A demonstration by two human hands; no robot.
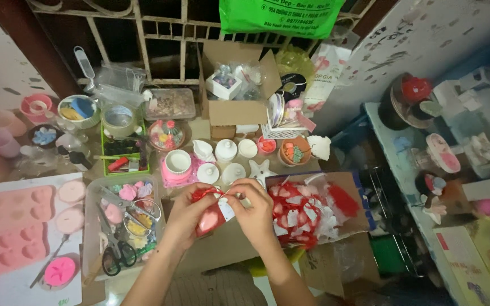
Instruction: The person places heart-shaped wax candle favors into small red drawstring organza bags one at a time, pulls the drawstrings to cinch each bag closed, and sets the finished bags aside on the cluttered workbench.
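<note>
Both hands pinch 1 small clear pouch with a red heart-shaped piece and red ribbon tie point(211, 217), held above the counter edge.

Left hand point(185, 218) grips the body; right hand point(256, 212) fingertips pinch the ribbon. Risk: a slipped pinch drops it toward the open cardboard box of red-and-white pouches point(313, 212) or the clear plastic tray holding black-handled scissors point(121, 226).

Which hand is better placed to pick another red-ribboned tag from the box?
Probably the right hand: the box of red-and-white tags lies directly beside it, while the left hand grips the small red packet, with the scissors tray on its side.
</note>
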